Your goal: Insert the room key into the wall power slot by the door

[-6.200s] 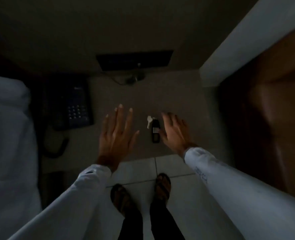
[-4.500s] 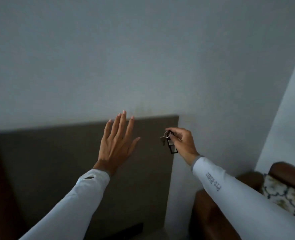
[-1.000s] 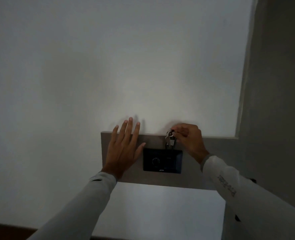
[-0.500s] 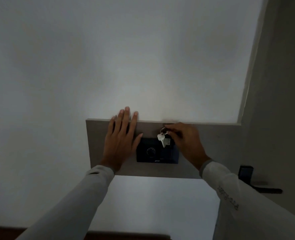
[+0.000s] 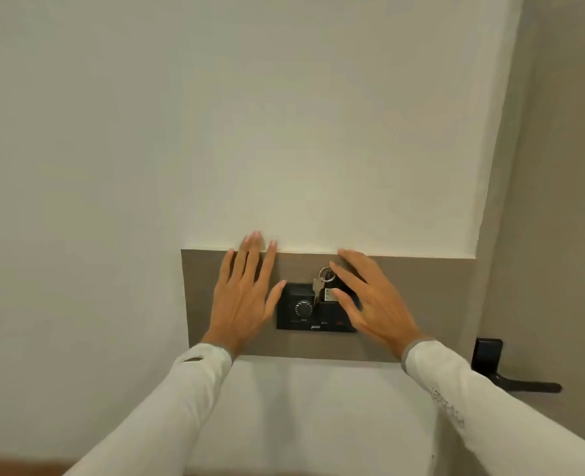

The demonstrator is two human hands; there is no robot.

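Note:
The black key tag [image 5: 332, 293] stands in the slot of the black wall power unit [image 5: 301, 312], with a metal ring [image 5: 325, 273] and a silver key [image 5: 316, 290] hanging from its top. My right hand [image 5: 373, 300] hovers just right of the tag, fingers spread, holding nothing. Left of the unit, my left hand [image 5: 246, 293] lies flat and open against the brown wall panel [image 5: 421, 304]. A small red light [image 5: 339, 323] shows on the unit's lower right.
A white wall fills the view above and below the panel. At the right is a grey door [image 5: 559, 201] with a black lever handle [image 5: 511, 372].
The room has become bright. My right hand has let go of the key tag, which now stands in the slot, and its fingers have spread. The left hand stays on the panel.

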